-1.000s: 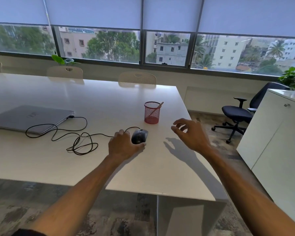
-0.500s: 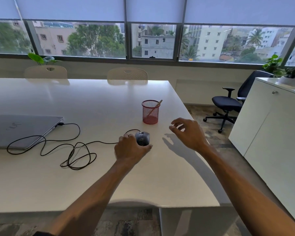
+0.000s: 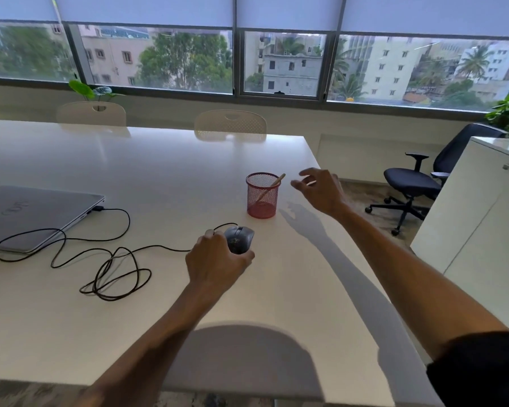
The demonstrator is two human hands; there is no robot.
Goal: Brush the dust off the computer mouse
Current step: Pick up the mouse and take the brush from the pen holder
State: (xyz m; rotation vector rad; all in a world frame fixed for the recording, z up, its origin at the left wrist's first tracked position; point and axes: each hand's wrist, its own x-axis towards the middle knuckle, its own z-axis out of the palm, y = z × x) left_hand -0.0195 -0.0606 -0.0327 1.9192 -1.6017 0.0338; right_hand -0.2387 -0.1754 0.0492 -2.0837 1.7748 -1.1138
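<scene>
Steadying the computer mouse [image 3: 239, 238] while reaching for a brush

Left of the mouse, its thin cable [image 3: 112, 259] lies in loose loops on the white table [image 3: 159, 318], likely to drag or snag. The left hand [image 3: 216, 261] grips the mouse by its sides; it looks light, hard and smooth. Behind it, a wooden handle [image 3: 272, 185], probably the brush, leans in the red mesh cup [image 3: 262, 198], with the right hand [image 3: 321, 190] open, fingers spread, just beside it.
</scene>
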